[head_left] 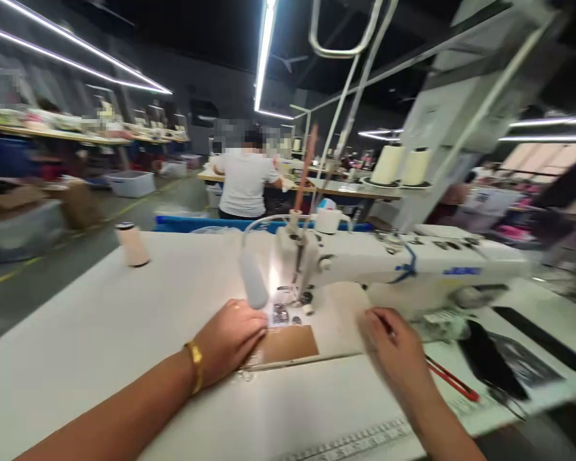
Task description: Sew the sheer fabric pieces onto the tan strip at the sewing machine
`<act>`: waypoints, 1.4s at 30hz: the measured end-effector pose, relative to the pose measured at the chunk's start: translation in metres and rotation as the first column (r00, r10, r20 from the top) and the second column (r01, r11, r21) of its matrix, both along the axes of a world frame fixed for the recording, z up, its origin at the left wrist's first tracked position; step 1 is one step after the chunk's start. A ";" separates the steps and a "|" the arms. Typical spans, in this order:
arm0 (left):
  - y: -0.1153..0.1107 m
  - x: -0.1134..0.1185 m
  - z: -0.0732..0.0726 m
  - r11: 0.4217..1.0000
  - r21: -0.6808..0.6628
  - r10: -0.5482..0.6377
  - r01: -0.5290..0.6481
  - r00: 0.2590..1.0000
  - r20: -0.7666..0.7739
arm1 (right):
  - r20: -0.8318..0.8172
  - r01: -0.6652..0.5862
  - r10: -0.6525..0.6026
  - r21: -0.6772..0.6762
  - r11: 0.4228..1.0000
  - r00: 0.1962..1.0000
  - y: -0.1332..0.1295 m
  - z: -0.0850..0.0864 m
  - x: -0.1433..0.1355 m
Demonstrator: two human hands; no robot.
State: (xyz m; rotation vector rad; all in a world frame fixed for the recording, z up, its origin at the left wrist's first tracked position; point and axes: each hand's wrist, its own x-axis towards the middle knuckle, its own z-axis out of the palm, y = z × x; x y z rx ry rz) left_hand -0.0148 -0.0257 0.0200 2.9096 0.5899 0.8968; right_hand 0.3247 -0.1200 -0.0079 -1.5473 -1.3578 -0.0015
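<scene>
My left hand (233,336) rests beside the needle area of a white sewing machine (413,266). Its fingers are bent and pressed together at the left edge of a brown plate (290,344); anything under them is hidden. To the right of that plate, my right hand (396,339) is closed, thumb and fingers curled in a pinch and slightly blurred. Its fingertips meet the edge of a pale cream area (343,314) on the machine bed; whether that is cloth is unclear. A lamp (254,282) on a bent neck lights the presser foot (281,314).
A peach thread cone (133,244) stands on the white table (182,275) at the back left. At the right lie red-handled snips (454,379), black strips (492,358) and a printed ruler (355,442). Beyond, a person in a white shirt (244,182) sits at another table.
</scene>
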 end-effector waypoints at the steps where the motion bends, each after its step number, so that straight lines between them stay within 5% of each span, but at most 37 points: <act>1: 0.006 0.000 -0.004 0.999 -0.013 -0.042 0.042 0.999 0.027 | 0.003 0.028 -0.028 -0.013 1.000 1.000 0.005 0.005 0.008; 5: 0.019 -0.001 -0.027 0.981 -0.163 0.126 -0.104 0.983 0.131 | -0.026 0.069 -0.071 -0.064 0.996 0.997 0.016 0.009 0.023; 9: 0.017 -0.005 -0.038 0.972 -0.217 0.123 -0.095 0.985 0.123 | -0.035 -0.045 0.041 -0.135 0.990 0.999 0.012 0.009 0.016; 18: 0.024 -0.006 -0.036 0.972 -0.232 0.055 -0.041 0.997 0.056 | -0.062 -0.205 0.196 -0.312 0.928 0.979 0.003 0.016 0.014; 25: 0.021 -0.003 -0.027 0.976 -0.216 0.039 -0.022 0.996 0.076 | -0.162 -0.196 0.156 -0.274 0.942 0.974 -0.007 0.022 0.024; 28: 0.010 0.003 -0.022 0.948 -0.314 0.081 -0.058 0.995 0.060 | -0.256 -0.204 0.137 -0.256 0.945 0.957 -0.014 0.023 0.018; 30: -0.003 0.011 -0.018 0.859 -0.506 0.118 -0.082 0.992 0.039 | -0.313 -0.235 0.151 -0.250 0.939 0.938 -0.020 0.021 0.002; 31: -0.011 0.016 -0.015 0.765 -0.640 0.129 -0.078 0.991 0.034 | -0.345 -0.265 0.170 -0.248 0.932 0.923 -0.022 0.020 -0.010; 34: -0.032 0.033 -0.006 0.312 -0.950 0.129 0.010 0.990 0.053 | -0.515 -0.457 0.292 -0.228 0.859 0.806 -0.029 0.020 -0.051; 35: -0.036 0.037 -0.003 0.220 -0.975 0.139 0.029 0.988 0.061 | -0.582 -0.535 0.336 -0.207 0.819 0.740 -0.030 0.021 -0.063; 37: -0.039 0.039 0.003 0.173 -0.985 0.176 0.006 0.984 0.037 | -0.636 -0.588 0.376 -0.154 0.794 0.674 -0.031 0.024 -0.077; 40: -0.031 0.031 0.007 0.228 -0.970 0.224 -0.090 0.974 -0.038 | -0.507 -0.510 0.370 -0.169 0.843 0.778 -0.027 0.028 -0.079; 42: -0.023 0.022 0.008 0.318 -0.932 0.255 -0.173 0.963 -0.091 | -0.318 -0.489 0.408 -0.240 0.839 0.856 -0.024 0.027 -0.075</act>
